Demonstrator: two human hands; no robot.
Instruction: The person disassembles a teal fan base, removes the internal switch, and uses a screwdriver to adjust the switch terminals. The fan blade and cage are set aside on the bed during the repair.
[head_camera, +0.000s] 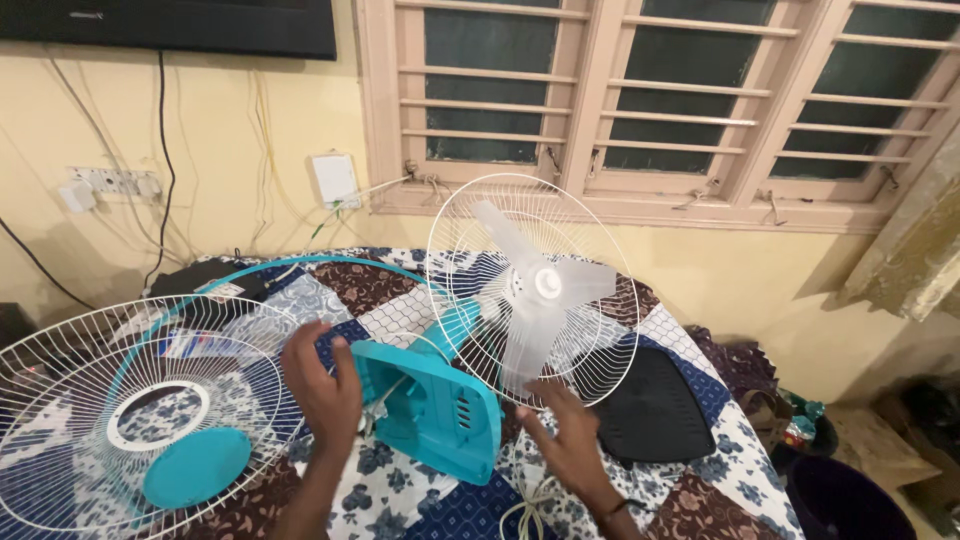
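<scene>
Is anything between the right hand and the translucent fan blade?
Nothing visible does. The right hand is raised just below the translucent fan blade, fingertips at its lower vane, on the open side of the white rear guard. The left hand rests against the teal motor housing, clear of that gap.

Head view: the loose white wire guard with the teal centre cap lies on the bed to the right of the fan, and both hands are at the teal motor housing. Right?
Not quite. The head view shows the loose guard lying left of the fan, not right. The rest stands: left hand and right hand at the teal housing.
</scene>
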